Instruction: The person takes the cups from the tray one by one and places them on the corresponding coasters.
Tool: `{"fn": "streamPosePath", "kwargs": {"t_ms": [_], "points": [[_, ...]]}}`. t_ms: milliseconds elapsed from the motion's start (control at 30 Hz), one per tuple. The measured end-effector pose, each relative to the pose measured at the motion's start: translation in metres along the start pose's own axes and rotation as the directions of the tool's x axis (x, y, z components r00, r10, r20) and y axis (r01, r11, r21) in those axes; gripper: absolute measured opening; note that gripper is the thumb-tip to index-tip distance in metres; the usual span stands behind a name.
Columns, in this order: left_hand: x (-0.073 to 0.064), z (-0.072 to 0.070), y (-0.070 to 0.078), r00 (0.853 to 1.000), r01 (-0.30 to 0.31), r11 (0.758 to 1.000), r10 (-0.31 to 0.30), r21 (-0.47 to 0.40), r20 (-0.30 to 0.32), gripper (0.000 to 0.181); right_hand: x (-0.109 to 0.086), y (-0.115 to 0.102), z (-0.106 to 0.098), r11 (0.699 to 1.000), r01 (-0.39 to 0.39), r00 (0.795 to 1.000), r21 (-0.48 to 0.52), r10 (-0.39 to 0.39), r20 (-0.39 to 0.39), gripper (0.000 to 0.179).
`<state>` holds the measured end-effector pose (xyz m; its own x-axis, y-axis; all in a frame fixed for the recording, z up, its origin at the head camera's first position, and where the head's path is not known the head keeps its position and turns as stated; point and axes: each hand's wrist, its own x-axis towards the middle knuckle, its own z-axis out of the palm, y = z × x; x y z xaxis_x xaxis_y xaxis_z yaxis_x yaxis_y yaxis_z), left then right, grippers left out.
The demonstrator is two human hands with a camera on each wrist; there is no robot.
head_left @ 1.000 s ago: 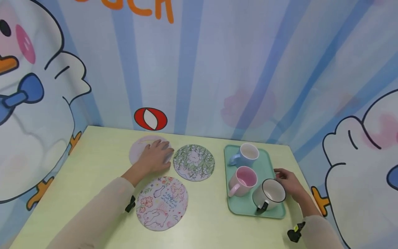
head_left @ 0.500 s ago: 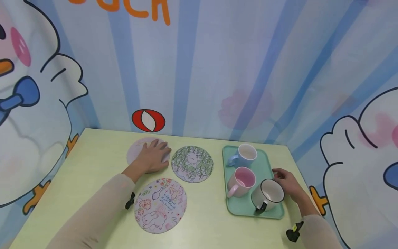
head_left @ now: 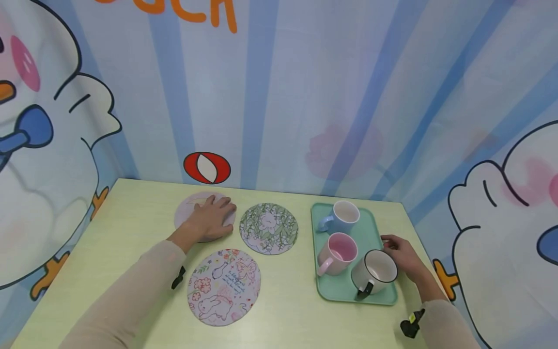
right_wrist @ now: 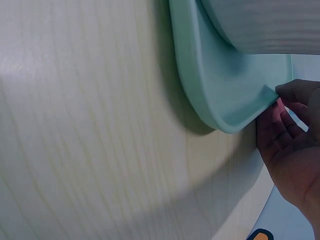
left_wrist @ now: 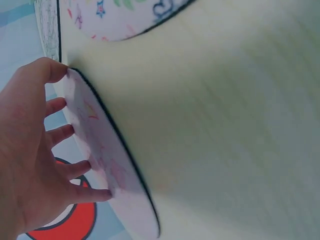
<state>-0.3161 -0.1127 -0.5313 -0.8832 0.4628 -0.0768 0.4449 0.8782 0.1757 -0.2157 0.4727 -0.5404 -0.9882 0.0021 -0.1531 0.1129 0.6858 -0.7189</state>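
Observation:
My left hand (head_left: pixel 209 220) lies with spread fingers on a round pale pink placemat (head_left: pixel 185 208) at the back left. In the left wrist view the thumb is at the edge of that placemat (left_wrist: pixel 107 150), and the other fingertips touch its top. At the right, my right hand (head_left: pixel 404 255) pinches the long edge of a mint green tray (head_left: pixel 333 290) between thumb and fingers. On the tray stand a blue mug (head_left: pixel 344 218), a pink mug (head_left: pixel 337 254) and a white mug (head_left: pixel 374 272) with a black rim and dark handle. The white mug is nearest my right hand.
A round green floral placemat (head_left: pixel 269 229) lies just right of the pale pink one. Closer in is a round rabbit-print placemat (head_left: pixel 224 287). A striped blue curtain (head_left: pixel 287 97) with duck drawings rises behind the pale yellow table (head_left: pixel 296 320).
My left hand and the pale pink placemat under it have slid slightly left, widening the gap to the green floral one. The right hand keeps its hold on the tray.

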Motion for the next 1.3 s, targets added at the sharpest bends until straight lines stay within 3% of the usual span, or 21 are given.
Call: {"fn": "streamPosePath", "kwargs": {"t_ms": [333, 667, 867, 1300], "points": [[0.002, -0.002, 0.000, 0.999, 0.006, 1.000, -0.006, -0.002, 0.033, 0.060, -0.003, -0.004, 0.000, 1.000, 0.015, 1.000, -0.009, -0.015, -0.007, 0.044], [0.007, 0.006, -0.019, 0.999, -0.028, 0.999, 0.029, 0.034, -0.029, 0.072, -0.002, 0.005, 0.000, 1.000, -0.003, 1.000, -0.003, 0.003, 0.002, 0.045], [0.007, 0.005, -0.028, 0.999, 0.037, 0.999, -0.037, 0.011, -0.025, 0.085, 0.000, 0.001, 0.000, 1.000, 0.014, 1.000, -0.004, -0.014, -0.001, 0.045], [0.002, -0.002, -0.024, 0.997, 0.072, 0.997, -0.072, -0.036, -0.011, 0.081, 0.002, 0.002, 0.000, 1.000, 0.009, 1.000, -0.002, -0.009, -0.008, 0.044]]}}
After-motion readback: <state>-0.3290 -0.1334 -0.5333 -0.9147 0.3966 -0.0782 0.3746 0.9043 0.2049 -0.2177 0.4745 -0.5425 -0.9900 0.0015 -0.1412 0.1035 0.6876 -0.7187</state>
